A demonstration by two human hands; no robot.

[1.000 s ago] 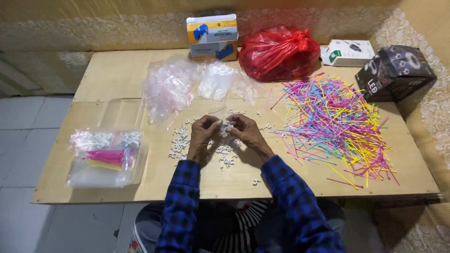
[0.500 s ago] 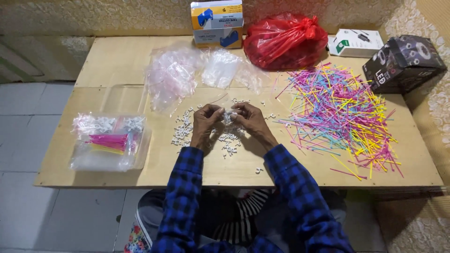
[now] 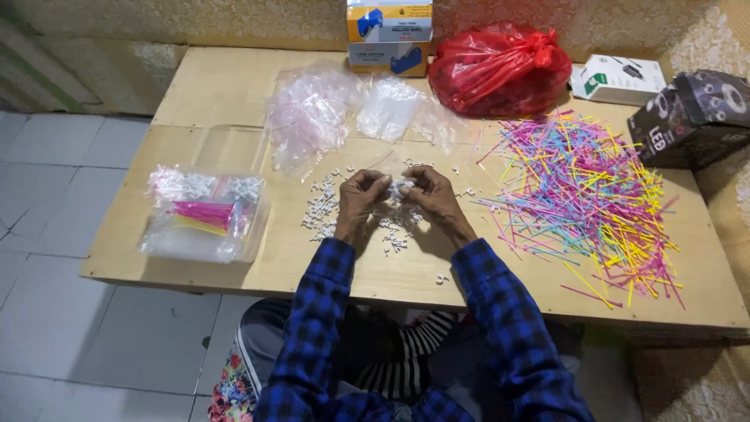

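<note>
Pinching a small clear bag of white pieces (image 3: 400, 188) between left hand (image 3: 361, 197) and right hand (image 3: 432, 197), both closed on it, above mid-table. Filling apparently early: one packed clear tray (image 3: 205, 215) at left; loose white pieces (image 3: 320, 212), empty clear bags (image 3: 312, 113) and coloured sticks (image 3: 582, 195) lying unpacked on wooden table (image 3: 219, 86).

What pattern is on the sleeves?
Blue and black check, on both sleeves, clear in the head view.
</note>
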